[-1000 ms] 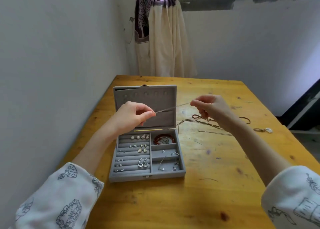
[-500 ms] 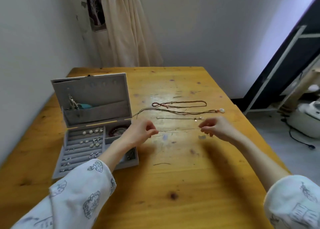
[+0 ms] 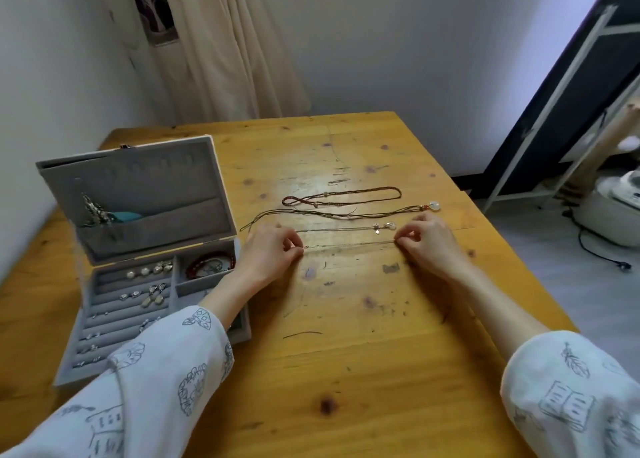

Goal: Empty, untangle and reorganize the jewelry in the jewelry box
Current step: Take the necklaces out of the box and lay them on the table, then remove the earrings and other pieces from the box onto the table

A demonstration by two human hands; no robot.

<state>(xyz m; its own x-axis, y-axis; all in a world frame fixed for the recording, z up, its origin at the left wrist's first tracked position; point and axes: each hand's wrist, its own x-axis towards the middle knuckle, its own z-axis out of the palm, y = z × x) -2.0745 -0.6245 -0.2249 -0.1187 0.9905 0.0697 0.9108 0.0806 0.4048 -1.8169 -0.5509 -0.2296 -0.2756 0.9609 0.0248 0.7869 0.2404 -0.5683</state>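
A thin silver chain [image 3: 349, 244] lies stretched straight on the wooden table [image 3: 346, 371]. My left hand [image 3: 273, 250] pinches its left end and my right hand [image 3: 427, 239] pinches its right end, both resting on the wood. Beyond it lie three laid-out necklaces: a silver chain with small charms [image 3: 346, 229], a dark cord with a white pendant [image 3: 346, 213], and a red beaded strand [image 3: 343, 196]. The grey jewelry box [image 3: 138, 250] stands open at the left, with earrings and rings in its rows, a red bracelet [image 3: 209, 263] in a compartment, and a turquoise piece [image 3: 126, 216] in the lid pocket.
A white wall runs along the left behind the box. A cream curtain [image 3: 221, 52] hangs at the far corner. The table's right edge drops to a grey floor with a white appliance [image 3: 613, 198] and a black cable [image 3: 602, 253].
The chain was held taut in the air in front of the box lid. Both hands have carried it right and down onto the table, below the other necklaces. The view turned right.
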